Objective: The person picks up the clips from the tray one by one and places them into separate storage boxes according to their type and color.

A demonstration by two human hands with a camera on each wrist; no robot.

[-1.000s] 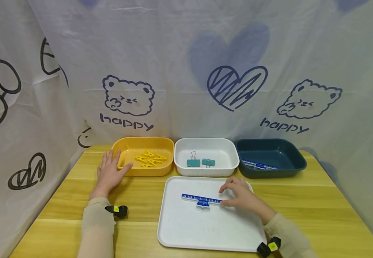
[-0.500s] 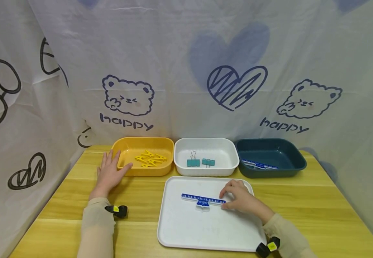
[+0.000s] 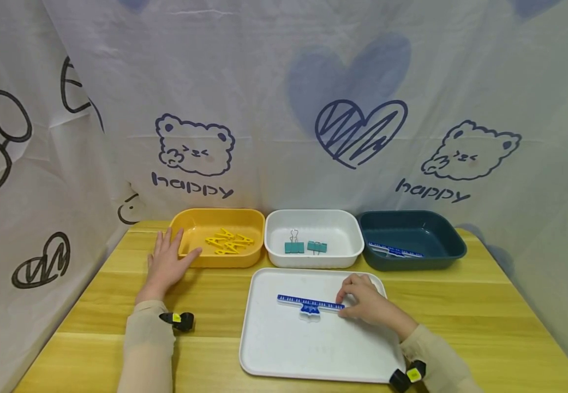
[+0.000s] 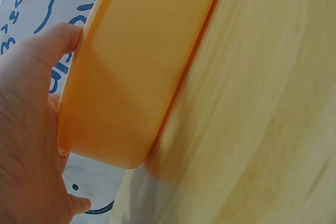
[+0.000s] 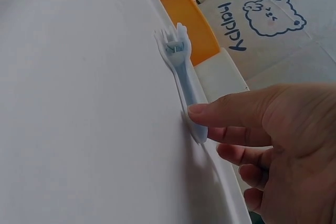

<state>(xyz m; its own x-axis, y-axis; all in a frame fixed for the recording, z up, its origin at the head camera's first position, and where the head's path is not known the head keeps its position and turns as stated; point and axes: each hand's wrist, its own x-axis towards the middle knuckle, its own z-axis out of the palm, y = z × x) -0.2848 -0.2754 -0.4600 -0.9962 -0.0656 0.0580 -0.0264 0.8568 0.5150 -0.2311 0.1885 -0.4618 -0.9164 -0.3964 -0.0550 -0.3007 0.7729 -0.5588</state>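
On the white tray (image 3: 284, 355) lies a long ruler clip (image 3: 310, 303), its bar marked blue and white and its small grip facing the near edge. My right hand (image 3: 367, 303) pinches the bar's right end between thumb and forefinger; the remaining fingers curl loosely behind, as the right wrist view shows. That view has the clip (image 5: 188, 85) edge-on, close to the tray surface. My left hand (image 3: 167, 265) rests at the left corner of the yellow bin (image 3: 220, 262), fingers extended. Its thumb (image 4: 68, 38) touches the rim, while part of the other fingers is hidden behind the bin.
Several yellow clothespins (image 3: 229, 243) lie in the yellow bin. Beside it, a white bin (image 3: 314, 262) contains two teal binder clips (image 3: 294, 248). A dark teal bin (image 3: 413, 265) on the right holds similar blue clips (image 3: 394, 251). Behind hangs a printed curtain (image 3: 274, 136).
My right fingers have drawn together at the ruler clip's right end, and the clip has shifted very slightly right. The left hand stays where it was.
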